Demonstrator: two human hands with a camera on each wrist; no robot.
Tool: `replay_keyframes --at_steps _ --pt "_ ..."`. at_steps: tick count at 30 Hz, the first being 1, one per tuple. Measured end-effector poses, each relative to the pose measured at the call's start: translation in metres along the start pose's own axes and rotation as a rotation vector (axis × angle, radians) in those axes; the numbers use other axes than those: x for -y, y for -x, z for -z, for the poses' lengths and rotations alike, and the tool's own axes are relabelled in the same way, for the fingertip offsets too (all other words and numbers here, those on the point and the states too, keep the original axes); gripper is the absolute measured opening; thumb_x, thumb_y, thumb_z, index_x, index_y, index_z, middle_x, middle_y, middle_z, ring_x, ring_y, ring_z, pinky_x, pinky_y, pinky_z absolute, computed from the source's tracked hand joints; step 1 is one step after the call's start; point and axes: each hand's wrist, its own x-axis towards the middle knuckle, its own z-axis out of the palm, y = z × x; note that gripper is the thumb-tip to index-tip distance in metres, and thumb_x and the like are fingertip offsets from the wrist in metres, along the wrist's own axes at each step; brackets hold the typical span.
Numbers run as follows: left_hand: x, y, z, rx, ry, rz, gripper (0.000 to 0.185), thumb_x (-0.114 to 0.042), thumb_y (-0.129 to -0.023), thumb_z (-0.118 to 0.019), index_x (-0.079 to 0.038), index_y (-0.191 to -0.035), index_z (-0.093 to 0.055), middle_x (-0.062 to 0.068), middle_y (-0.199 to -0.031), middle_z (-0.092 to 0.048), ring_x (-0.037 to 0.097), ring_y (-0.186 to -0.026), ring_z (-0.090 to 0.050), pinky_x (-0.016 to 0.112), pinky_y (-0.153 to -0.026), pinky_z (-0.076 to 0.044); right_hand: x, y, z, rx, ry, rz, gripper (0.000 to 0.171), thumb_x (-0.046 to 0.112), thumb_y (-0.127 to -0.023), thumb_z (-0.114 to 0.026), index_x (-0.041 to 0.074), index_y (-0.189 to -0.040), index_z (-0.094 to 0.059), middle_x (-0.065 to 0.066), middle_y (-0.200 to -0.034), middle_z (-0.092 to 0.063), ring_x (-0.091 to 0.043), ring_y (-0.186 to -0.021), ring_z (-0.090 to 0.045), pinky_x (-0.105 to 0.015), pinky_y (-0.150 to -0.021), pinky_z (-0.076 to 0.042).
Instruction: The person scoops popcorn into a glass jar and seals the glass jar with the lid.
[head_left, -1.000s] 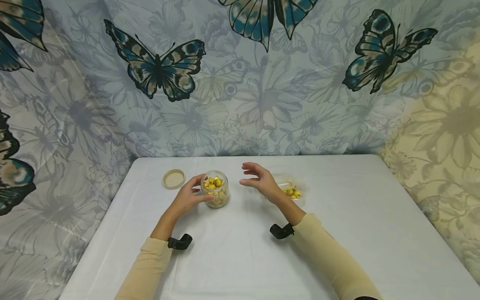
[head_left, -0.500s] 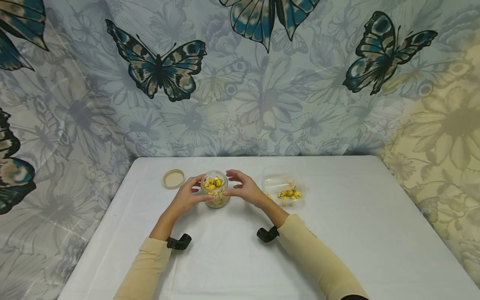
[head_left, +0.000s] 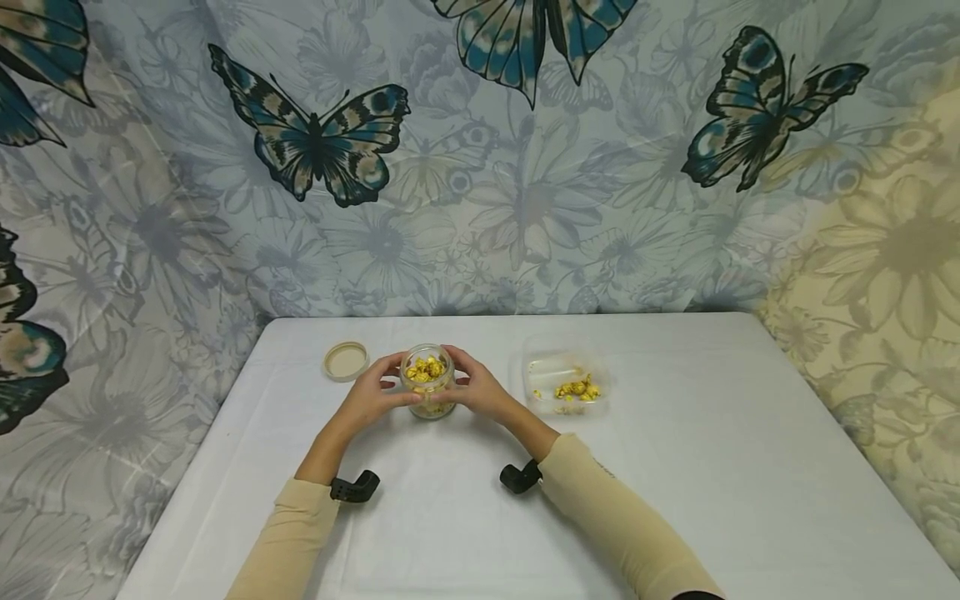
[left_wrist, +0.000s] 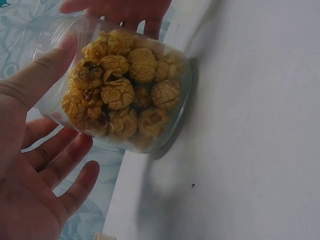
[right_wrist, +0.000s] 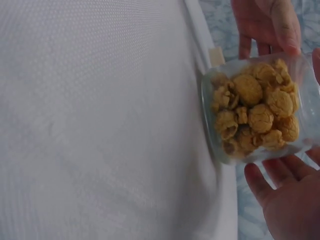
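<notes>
The open glass jar of caramel popcorn [head_left: 428, 381] stands upright on the white counter [head_left: 675, 467], directly between both grips: the left hand [head_left: 369, 396] and right hand [head_left: 480, 390] each curl around an opposite side, equally near.

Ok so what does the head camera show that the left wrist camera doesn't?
Only the head view shows the tan lid lying left of the jar, the clear tray holding a few yellow pieces on the right, the whole white table and the butterfly cloth behind it. Only the left wrist view shows the caramel popcorn up close, packed against the wall. Both show the clear jar, open and nearly full, with the left hand and right hand around its sides.
</notes>
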Motion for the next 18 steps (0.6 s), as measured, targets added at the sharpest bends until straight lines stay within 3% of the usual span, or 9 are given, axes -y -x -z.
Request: replay_keyframes --at_steps 8,18 --pt "-0.0001 -0.0006 0.0002 0.026 -0.006 -0.003 0.082 -0.03 -0.08 -0.081 -0.006 -0.147 -0.04 0.016 -0.141 -0.051 0.033 -0.124 -0.05 0.052 -0.104 -0.044 -0.0009 0.0004 -0.0055 -0.066 0.05 -0.018 0.08 0.02 -0.083 -0.079 0.014 -0.15 -0.037 -0.007 -0.148 -0.048 -0.029 -0.134 -0.046 -0.049 -0.107 -0.043" --pt "-0.0019 0.0027 0.0005 0.029 0.004 -0.003 0.079 -0.027 -0.083 -0.079 -0.006 -0.148 -0.038 0.019 -0.144 -0.046 0.035 -0.124 -0.05 0.053 -0.103 -0.044 -0.0027 -0.0001 -0.0054 -0.08 0.097 0.012 0.073 0.024 -0.082 -0.08 0.022 -0.145 -0.044 -0.001 -0.14 -0.055 -0.024 -0.128 -0.052 -0.045 -0.101 -0.048"
